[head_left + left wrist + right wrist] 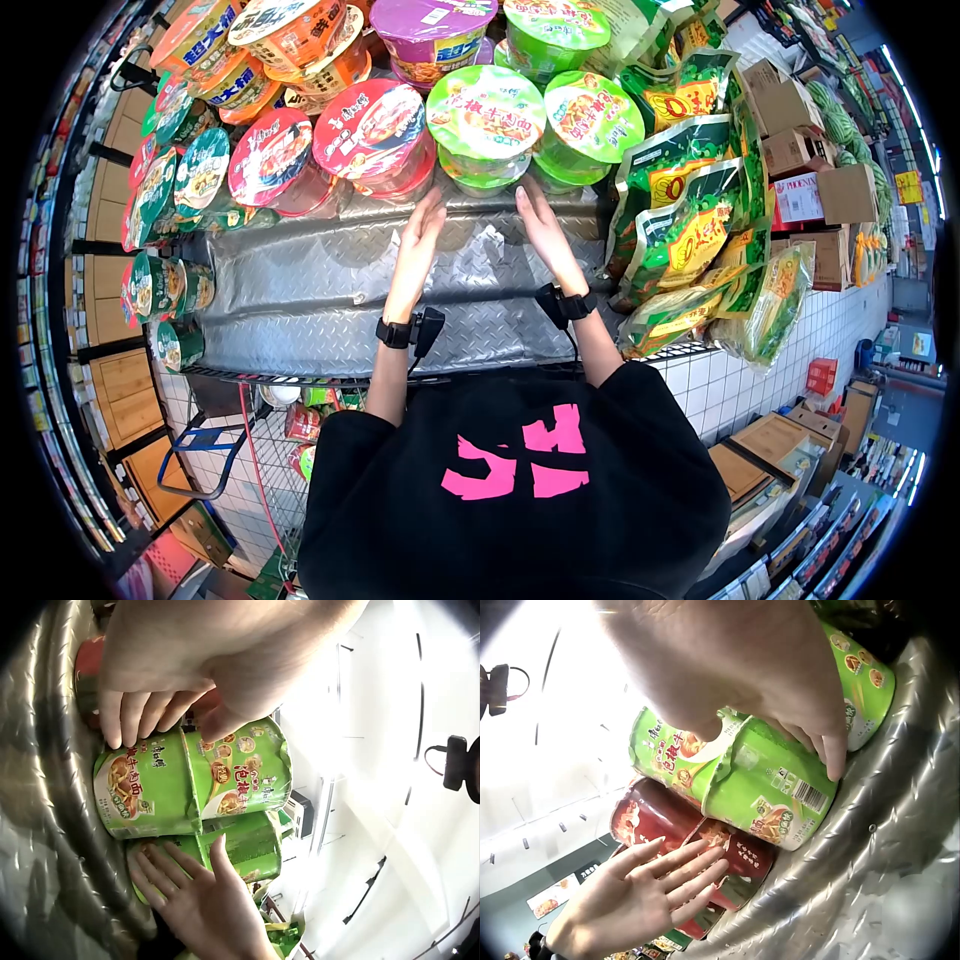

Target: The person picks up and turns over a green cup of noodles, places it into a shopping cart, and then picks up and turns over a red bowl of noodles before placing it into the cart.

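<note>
Left hand [415, 248], right hand [549, 236] flank, perhaps touch, two green cups [486, 115].

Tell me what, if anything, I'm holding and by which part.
Nothing appears held: your left hand and right hand are open, on either side of a green noodle cup.

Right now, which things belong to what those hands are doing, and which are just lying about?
Seemingly in the job:
Left hand, fingers straight
Right hand, fingers straight
Green noodle tubs, nearest both hands
Metal surface under the tubs

Apparently just there:
Red-lidded tubs, to the left
Purple tub, behind
Green-and-yellow bags, to the right
Cardboard boxes, beyond the bags
</note>
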Demonstrator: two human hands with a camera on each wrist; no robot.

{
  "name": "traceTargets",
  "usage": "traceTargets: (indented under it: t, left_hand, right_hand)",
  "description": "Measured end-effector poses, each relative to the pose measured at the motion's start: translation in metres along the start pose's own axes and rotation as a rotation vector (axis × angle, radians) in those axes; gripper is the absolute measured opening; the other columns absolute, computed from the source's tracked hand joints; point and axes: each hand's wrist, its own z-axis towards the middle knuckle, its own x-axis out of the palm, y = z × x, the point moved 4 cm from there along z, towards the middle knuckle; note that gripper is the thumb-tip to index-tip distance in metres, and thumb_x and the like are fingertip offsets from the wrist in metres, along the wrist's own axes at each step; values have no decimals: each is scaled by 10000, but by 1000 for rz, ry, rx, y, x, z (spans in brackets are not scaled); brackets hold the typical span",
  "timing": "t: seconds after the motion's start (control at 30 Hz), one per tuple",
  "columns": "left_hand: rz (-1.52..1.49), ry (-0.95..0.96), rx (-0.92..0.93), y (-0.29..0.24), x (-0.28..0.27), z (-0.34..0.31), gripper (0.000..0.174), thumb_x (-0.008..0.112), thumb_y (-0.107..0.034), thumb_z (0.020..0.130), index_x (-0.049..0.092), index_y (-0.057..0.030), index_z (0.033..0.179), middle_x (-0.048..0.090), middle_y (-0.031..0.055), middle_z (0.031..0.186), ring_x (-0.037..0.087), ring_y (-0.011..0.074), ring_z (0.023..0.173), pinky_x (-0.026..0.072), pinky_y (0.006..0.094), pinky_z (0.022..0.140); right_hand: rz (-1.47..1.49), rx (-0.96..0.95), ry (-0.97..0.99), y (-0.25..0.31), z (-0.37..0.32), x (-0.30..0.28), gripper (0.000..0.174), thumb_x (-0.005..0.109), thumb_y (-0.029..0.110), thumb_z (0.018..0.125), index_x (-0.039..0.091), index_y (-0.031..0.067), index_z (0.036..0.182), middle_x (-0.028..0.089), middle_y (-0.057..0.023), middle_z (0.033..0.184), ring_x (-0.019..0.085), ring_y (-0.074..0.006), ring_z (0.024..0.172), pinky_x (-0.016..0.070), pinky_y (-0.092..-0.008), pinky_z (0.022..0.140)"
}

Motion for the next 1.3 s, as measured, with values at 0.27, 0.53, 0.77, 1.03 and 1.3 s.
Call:
traceTargets:
  t: [0.27,0.53,0.77,1.03,1.3]
  left_hand:
    - [-18,-3,29,7,8,29,564,488,-265,944,299,55,1367,359,191,1398,332,227,1305,243,311,1073]
    - [-34,-37,5,9,8,41,619,485,-328,938,281,60,1376,327,200,1417,288,234,1330,210,310,1083]
    - [-67,-10,-13,3,12,42,585,491,-318,939,322,57,1354,352,193,1403,302,231,1321,217,314,1079]
    - [-81,-7,9,-13,19,32,554,516,-274,933,320,32,1352,350,188,1403,287,219,1328,216,319,1079]
    - [-83,27,-9,-11,17,19,558,556,-249,915,329,36,1336,363,191,1387,315,222,1307,233,327,1072]
  right_hand:
    - [134,14,-94,13,16,6,693,368,480,954,238,-42,1390,270,-204,1442,239,-275,1346,185,-329,1088]
    - [163,-2,-121,12,25,15,690,409,462,947,217,-24,1398,292,-190,1428,261,-266,1329,206,-339,1079]
    - [141,-116,-124,18,25,20,681,426,436,949,207,-27,1398,322,-191,1407,288,-259,1310,218,-330,1067]
    - [133,-78,-92,13,17,20,740,440,454,937,151,-30,1415,255,-207,1442,226,-270,1345,193,-334,1082]
    - [85,-84,-58,8,-3,16,782,446,469,929,108,-35,1422,231,-218,1449,213,-281,1351,194,-337,1084]
